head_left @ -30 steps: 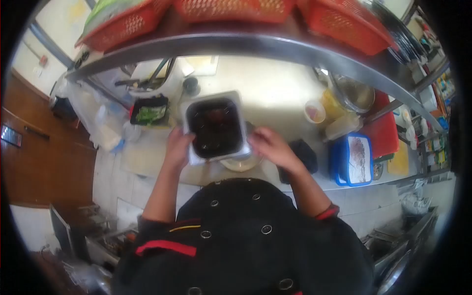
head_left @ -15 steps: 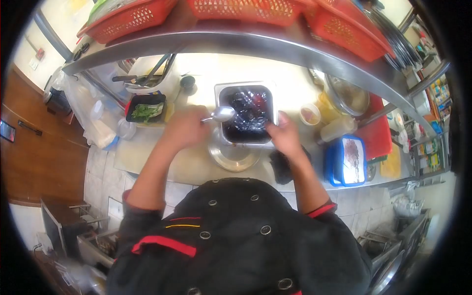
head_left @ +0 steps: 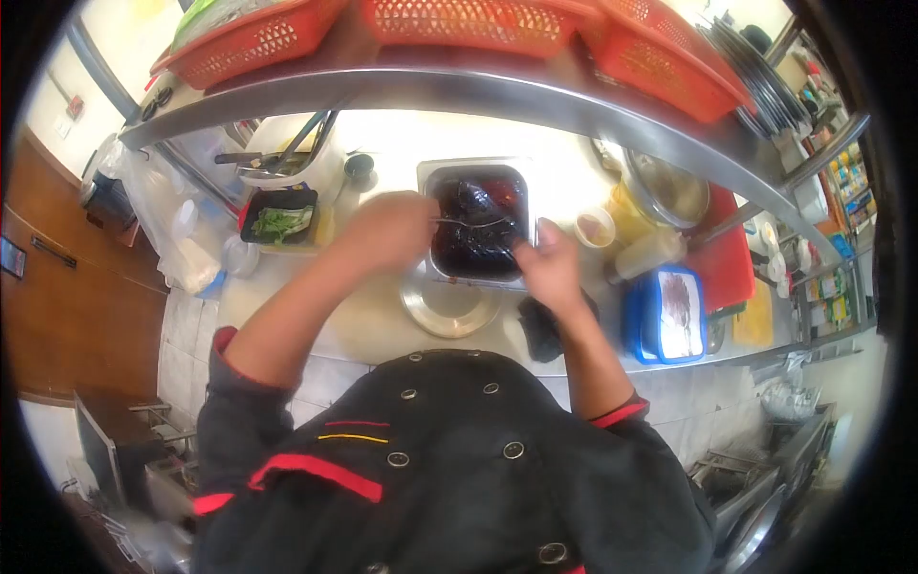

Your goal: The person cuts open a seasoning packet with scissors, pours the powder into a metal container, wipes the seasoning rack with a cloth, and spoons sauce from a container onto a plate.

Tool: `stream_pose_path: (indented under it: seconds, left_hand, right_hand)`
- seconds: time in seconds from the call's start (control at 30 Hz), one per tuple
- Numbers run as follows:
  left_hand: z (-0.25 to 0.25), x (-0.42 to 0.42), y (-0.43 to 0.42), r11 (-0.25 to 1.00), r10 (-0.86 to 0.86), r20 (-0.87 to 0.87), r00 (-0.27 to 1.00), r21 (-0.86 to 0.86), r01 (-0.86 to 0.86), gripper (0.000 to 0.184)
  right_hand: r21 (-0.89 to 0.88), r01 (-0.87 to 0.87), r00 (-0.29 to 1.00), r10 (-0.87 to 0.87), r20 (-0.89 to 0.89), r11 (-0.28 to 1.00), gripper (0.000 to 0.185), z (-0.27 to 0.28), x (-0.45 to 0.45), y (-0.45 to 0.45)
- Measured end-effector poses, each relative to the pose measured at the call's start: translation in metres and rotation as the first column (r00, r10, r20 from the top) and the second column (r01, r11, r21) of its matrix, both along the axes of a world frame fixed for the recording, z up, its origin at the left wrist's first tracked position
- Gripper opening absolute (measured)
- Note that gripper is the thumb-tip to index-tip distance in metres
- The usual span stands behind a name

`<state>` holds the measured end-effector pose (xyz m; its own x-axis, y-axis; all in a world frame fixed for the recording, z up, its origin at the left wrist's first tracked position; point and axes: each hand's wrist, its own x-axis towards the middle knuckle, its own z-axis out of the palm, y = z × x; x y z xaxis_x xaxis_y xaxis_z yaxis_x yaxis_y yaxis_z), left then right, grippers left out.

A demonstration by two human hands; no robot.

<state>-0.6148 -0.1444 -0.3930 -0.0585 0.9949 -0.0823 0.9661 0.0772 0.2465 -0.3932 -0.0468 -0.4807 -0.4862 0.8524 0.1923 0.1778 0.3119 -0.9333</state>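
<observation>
My left hand (head_left: 394, 228) is closed round the handle of a metal spoon (head_left: 485, 223), whose bowl end is over the dark, glossy contents of a rectangular metal pan (head_left: 424, 176). Shiny highlights and some red show in the pan; what exactly the contents are, I cannot tell. At the pan's right edge my right hand (head_left: 551, 270) grips the rim, thumb on top and the other fingers mostly hidden. Just in front of the pan lies a round metal lid or plate (head_left: 449, 314), and by my right wrist a black cloth-like thing (head_left: 541, 330).
A steel shelf (head_left: 459, 86) with red baskets (head_left: 469, 24) crosses above the counter. To the left are a black tray of green leaves (head_left: 282, 222) and a white tub of utensils (head_left: 325, 172). On the right stand a small cup (head_left: 595, 228), a squeeze bottle (head_left: 650, 254) and a blue-rimmed container (head_left: 666, 316).
My left hand has moved right with the spoon, carrying it from the pan's left edge to over the middle of the contents. My right hand keeps its place on the rim.
</observation>
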Motion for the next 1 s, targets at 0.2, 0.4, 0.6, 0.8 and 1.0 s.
stream_pose_path:
  seconds: [0.2,0.4,0.6,0.8,1.0]
  left_hand:
    - [-0.045,0.014,-0.005,0.963,0.091,0.169,0.981,0.234,-0.130,0.025]
    - [-0.051,0.009,-0.004,0.947,0.163,0.106,0.981,0.263,-0.186,0.023]
    - [-0.046,0.023,0.010,0.944,0.205,0.049,0.978,0.253,-0.210,0.019]
    - [-0.059,0.024,0.015,0.912,0.061,0.104,0.993,0.397,-0.098,0.019]
    - [-0.044,0.022,0.003,0.968,-0.067,-0.050,0.996,0.237,0.077,0.018]
  right_hand:
    - [-0.008,-0.050,0.999,0.050,0.009,0.999,0.019,-0.010,-0.001,0.000]
    - [-0.073,-0.046,0.998,0.043,-0.038,0.996,0.018,0.007,-0.008,-0.009]
    - [-0.035,-0.075,0.996,0.073,-0.053,0.997,0.022,0.003,-0.015,-0.013]
    - [0.061,-0.130,0.991,0.132,-0.032,0.990,0.016,-0.010,-0.007,0.005]
    - [0.066,-0.095,0.995,0.097,-0.031,0.993,0.011,-0.012,-0.002,0.010]
